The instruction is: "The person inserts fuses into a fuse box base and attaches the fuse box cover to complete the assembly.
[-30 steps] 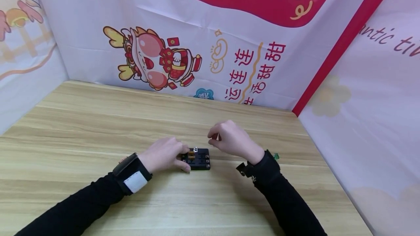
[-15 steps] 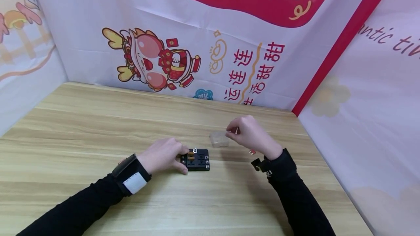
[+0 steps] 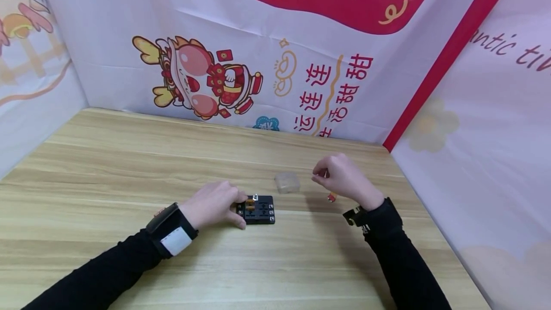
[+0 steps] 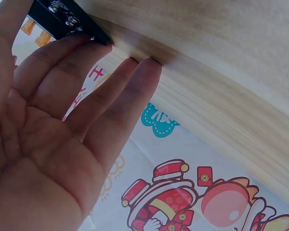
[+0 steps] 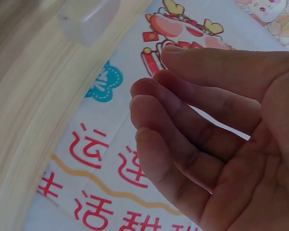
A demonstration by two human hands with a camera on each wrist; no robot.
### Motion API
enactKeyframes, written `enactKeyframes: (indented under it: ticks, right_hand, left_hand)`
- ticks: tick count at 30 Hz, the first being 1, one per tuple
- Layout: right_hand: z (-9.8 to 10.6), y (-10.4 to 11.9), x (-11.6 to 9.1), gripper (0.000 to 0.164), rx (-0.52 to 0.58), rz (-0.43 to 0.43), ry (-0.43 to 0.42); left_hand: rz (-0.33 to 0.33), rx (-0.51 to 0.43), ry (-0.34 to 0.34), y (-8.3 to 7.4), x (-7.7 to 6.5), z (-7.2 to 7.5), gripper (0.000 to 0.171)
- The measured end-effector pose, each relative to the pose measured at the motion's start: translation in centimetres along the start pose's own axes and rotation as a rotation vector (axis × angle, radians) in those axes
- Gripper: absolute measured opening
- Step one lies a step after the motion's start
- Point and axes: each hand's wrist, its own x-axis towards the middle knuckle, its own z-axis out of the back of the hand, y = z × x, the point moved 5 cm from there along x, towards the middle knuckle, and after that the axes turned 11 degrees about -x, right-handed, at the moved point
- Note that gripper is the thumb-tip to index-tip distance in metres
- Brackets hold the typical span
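A black fuse block (image 3: 260, 210) with orange blade fuses and metal screw terminals lies on the table. My left hand (image 3: 217, 204) grips its left end, thumb on the near side and fingers on the far side. In the left wrist view, two fingertips touch the block (image 4: 70, 19) and the other fingers rest on the wood. My right hand (image 3: 344, 178) hovers to the right of a small clear plastic cover (image 3: 287, 182). Its fingers curl loosely and nothing shows between them in the right wrist view (image 5: 207, 130).
A small red piece (image 3: 331, 197) lies on the table under my right wrist, partly hidden. The wooden table (image 3: 150, 166) ends at printed cloth walls (image 3: 275, 27) at the back and both sides.
My right hand has moved right, away from the fuse block, bringing the clear cover and the red piece into view. My left hand stays on the block.
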Motion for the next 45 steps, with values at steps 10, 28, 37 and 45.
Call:
enactKeyframes:
  ticks: [10, 28, 37, 45]
  right_hand:
    - [-1.3, -2.6, -0.9, 0.007, 0.004, -0.075, 0.158]
    - [-2.8, -5.2, -1.8, 0.011, -0.055, -0.145, 0.3]
    - [-3.5, -5.4, -1.8, 0.013, -0.034, -0.173, 0.356]
    - [-4.1, -5.7, -2.0, 0.019, 0.011, -0.169, 0.398]
  left_hand:
    - [0.003, -0.001, -0.006, -0.1, -0.2, 0.3, 0.033]
    - [0.011, -0.014, -0.004, -0.5, -0.3, 0.1, 0.031]
    - [0.028, -0.001, -0.006, -0.2, -0.4, -0.1, 0.034]
    - [0.017, -0.002, -0.002, -0.2, -0.2, -0.2, 0.034]
